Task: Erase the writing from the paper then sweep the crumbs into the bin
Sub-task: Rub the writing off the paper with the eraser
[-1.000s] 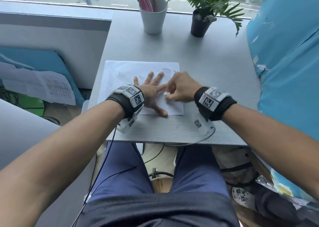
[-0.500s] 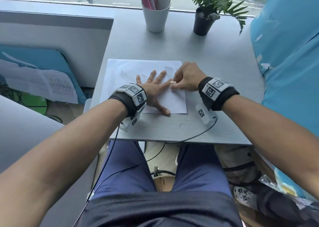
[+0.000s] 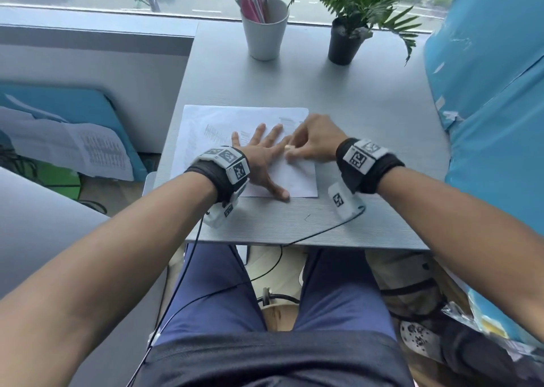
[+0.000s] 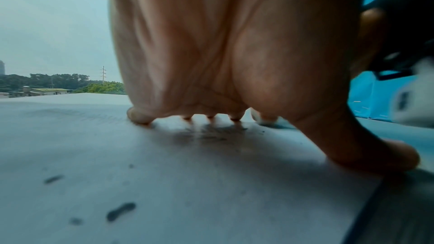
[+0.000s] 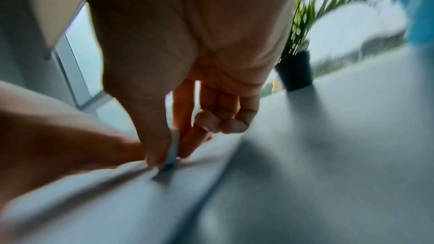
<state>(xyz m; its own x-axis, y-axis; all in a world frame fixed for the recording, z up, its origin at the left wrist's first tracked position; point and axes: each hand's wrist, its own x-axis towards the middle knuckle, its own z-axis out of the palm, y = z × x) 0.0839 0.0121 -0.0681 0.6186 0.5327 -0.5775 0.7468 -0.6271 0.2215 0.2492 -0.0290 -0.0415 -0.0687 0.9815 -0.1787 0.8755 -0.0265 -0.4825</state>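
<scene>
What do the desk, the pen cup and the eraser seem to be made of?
Desk: probably laminate, matte grey; fine straight grain lines show near the front edge.
Pen cup: plastic or glazed ceramic, smooth and off-white with a soft sheen; the look leaves this open.
Eraser: likely rubber or vinyl, a small pale dull block pinched by the right hand against the paper.

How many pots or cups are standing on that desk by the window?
2. A white cup holding pens stands at the far edge of the desk, and a black plant pot stands to its right. Nothing appears hidden behind them.
</scene>
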